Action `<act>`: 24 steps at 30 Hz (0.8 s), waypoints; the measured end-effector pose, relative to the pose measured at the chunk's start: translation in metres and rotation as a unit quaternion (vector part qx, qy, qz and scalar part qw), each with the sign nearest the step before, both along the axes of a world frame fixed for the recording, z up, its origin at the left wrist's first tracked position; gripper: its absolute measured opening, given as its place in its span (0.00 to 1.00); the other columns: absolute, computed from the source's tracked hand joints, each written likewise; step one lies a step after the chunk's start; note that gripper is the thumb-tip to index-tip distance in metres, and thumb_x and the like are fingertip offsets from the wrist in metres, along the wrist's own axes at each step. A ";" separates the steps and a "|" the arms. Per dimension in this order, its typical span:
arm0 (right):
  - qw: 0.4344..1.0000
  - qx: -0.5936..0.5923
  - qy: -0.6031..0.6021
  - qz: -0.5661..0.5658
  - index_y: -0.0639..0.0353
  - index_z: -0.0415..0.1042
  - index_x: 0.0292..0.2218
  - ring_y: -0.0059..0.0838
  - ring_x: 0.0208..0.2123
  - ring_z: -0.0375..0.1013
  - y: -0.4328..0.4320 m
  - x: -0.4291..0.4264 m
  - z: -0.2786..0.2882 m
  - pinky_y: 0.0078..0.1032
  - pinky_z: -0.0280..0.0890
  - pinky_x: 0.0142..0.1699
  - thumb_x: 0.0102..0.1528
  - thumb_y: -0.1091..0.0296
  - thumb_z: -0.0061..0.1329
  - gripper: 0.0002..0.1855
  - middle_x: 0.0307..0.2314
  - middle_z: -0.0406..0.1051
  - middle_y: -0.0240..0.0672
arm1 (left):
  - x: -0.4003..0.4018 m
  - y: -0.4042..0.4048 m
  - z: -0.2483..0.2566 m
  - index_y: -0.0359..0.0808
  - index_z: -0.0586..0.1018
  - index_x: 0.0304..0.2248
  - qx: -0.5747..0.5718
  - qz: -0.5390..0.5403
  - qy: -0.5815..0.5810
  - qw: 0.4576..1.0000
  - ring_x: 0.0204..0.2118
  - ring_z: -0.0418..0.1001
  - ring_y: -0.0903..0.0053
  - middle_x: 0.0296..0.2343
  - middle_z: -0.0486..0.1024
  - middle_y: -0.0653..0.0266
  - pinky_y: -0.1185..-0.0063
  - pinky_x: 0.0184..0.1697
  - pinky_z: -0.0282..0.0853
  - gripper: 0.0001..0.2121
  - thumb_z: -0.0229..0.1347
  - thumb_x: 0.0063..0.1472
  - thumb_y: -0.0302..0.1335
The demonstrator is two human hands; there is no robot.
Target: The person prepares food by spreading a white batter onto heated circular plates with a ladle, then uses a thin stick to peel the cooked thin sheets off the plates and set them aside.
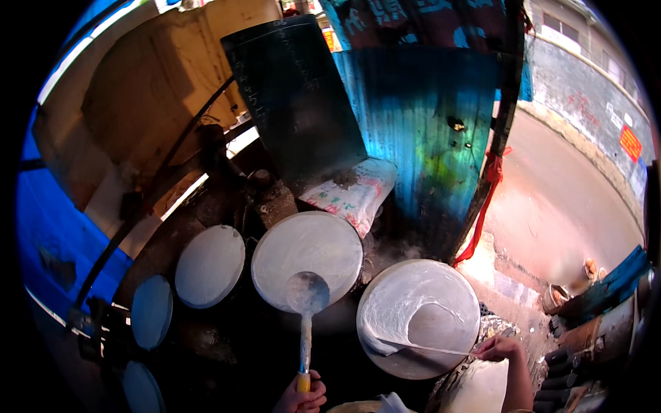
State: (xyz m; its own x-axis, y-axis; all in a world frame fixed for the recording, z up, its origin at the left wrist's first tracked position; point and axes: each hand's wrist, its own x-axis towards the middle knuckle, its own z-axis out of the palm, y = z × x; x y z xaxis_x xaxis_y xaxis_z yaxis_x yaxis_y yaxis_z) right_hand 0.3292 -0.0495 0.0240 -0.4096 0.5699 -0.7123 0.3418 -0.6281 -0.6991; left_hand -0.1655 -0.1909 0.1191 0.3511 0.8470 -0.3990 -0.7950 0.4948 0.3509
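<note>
My left hand (300, 396) grips the yellow handle of a long metal ladle (305, 340). The ladle's bowl, coated in whitish batter, hangs over the near edge of a round griddle (304, 248) covered with a pale layer. In my right hand (500, 348) is a thin spreading stick (439, 349), which reaches across a second round griddle (454, 289). White batter (384, 320) lies there in a curved band, thickest at the stick's far end. A greyer, barer patch of that griddle shows on its right side.
More pale round griddles (210, 266) curve away to the left. Behind them a printed sack (351, 193) lies below a dark board (297, 98). A blue corrugated metal sheet (413, 134) bounds the far side. Dark cylinders (560, 382), apparently coal briquettes, lie at lower right.
</note>
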 end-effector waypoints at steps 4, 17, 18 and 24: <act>0.988 0.043 -0.001 -0.148 0.60 0.75 0.27 0.12 0.12 0.60 0.046 -0.028 -0.016 0.12 0.53 0.16 0.44 0.70 0.55 0.06 0.15 0.68 0.25 | 0.021 0.016 0.002 0.40 0.63 0.42 -0.068 0.036 0.061 0.995 0.15 0.55 0.89 0.21 0.61 0.65 0.94 0.13 0.55 0.18 0.47 0.51 0.16; 0.930 0.071 0.058 -0.356 0.65 0.73 0.32 0.14 0.08 0.58 -0.031 -0.032 -0.032 0.13 0.48 0.11 0.44 0.72 0.53 0.10 0.14 0.67 0.29 | 0.027 -0.017 -0.013 0.42 0.65 0.41 -0.051 0.055 0.023 0.997 0.16 0.53 0.87 0.23 0.57 0.69 0.94 0.10 0.51 0.16 0.43 0.54 0.15; 0.951 0.065 0.044 -0.300 0.64 0.73 0.32 0.14 0.08 0.57 -0.030 -0.045 -0.034 0.13 0.47 0.11 0.44 0.72 0.53 0.10 0.12 0.65 0.27 | 0.025 -0.021 -0.014 0.42 0.66 0.41 -0.042 0.054 0.025 0.997 0.17 0.53 0.87 0.23 0.57 0.69 0.94 0.10 0.51 0.16 0.43 0.54 0.15; 0.981 0.049 0.047 -0.183 0.61 0.72 0.38 0.11 0.16 0.62 -0.090 -0.108 -0.035 0.10 0.53 0.19 0.45 0.73 0.54 0.16 0.21 0.71 0.28 | 0.005 -0.083 -0.002 0.42 0.65 0.42 -0.039 0.087 0.017 0.995 0.17 0.53 0.88 0.24 0.57 0.69 0.95 0.10 0.49 0.16 0.42 0.54 0.14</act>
State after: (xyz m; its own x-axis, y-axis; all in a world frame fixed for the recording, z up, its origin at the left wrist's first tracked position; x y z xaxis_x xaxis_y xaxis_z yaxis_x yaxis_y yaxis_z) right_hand 0.2208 -0.1399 -0.0106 -0.2260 0.7544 -0.6163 0.0368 -0.6256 -0.7792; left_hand -0.1604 -0.2736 0.1170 0.1876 0.8598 -0.4749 -0.8593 0.3779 0.3448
